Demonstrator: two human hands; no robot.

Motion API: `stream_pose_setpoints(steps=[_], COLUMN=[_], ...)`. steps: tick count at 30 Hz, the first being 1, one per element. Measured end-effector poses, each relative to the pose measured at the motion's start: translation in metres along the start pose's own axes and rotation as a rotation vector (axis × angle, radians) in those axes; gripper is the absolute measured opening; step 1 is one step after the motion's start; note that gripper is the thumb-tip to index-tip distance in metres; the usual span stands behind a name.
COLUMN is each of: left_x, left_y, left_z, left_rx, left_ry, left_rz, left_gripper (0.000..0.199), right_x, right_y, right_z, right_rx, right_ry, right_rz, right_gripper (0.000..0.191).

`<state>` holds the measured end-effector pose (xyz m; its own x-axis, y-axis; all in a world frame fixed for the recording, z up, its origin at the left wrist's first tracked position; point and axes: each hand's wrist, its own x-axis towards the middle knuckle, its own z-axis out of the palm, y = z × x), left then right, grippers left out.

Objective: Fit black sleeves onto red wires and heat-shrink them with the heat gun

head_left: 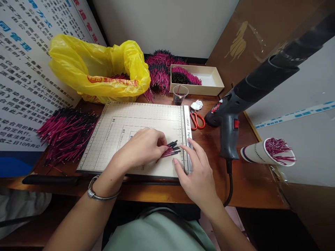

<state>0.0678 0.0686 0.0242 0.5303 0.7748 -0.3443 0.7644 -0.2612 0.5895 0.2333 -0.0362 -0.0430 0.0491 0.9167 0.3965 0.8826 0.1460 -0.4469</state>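
My left hand [146,146] rests over the paper cutter board [146,111], its thumb and fingers closed on a small bunch of pink wires with black sleeved ends [173,147]. The black ends fan out to the right, toward the metal edge strip [187,125] of the board. Just right of them is my right hand [196,170], thumb and fingers apart, the fingertips close to the wire ends and over the strip. Whether those fingertips touch the wires I cannot tell. Part of the bunch is hidden under my left hand.
A heat gun [232,115] stands at the right, near red-handled scissors [197,120] and a paper cup of wires [253,151]. Behind are a clear plastic cup [180,95], a box [199,90] and a yellow bag [104,59]. A wire pile [69,134] lies left.
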Motion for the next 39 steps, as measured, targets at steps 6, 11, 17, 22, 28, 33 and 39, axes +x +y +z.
stream_pose_setpoints(steps=[6,11,17,22,28,33,39], left_x=[0.001,-0.006,-0.047,-0.088,-0.093,-0.086,-0.091], left_y=[-0.006,-0.011,-0.052,-0.097,-0.121,-0.133,-0.113], left_z=[0.000,-0.005,-0.038,-0.074,-0.092,-0.093,-0.081], left_rx=[-0.138,-0.194,-0.168,0.132,0.275,0.303,0.294], left_ry=[0.011,0.138,0.577,0.910,0.840,0.732,0.786], left_rz=[0.002,-0.028,-0.162,-0.720,-0.905,-0.928,-0.773], left_gripper=[0.017,0.014,0.021,0.031,0.040,0.039,0.050], right_x=[-0.001,0.000,0.001,0.001,0.001,0.001,0.000], right_y=[0.000,0.004,0.011,0.011,0.011,0.011,0.011], right_z=[-0.001,0.000,0.003,0.004,0.004,0.005,0.005], right_rx=[-0.017,-0.028,-0.059,-0.074,-0.079,-0.065,-0.045], right_ry=[-0.004,0.008,0.030,0.021,0.014,0.020,0.018], right_rz=[-0.007,-0.031,-0.090,-0.079,-0.066,-0.068,-0.055], right_gripper=[0.033,0.032,0.036,0.037,0.039,0.038,0.036])
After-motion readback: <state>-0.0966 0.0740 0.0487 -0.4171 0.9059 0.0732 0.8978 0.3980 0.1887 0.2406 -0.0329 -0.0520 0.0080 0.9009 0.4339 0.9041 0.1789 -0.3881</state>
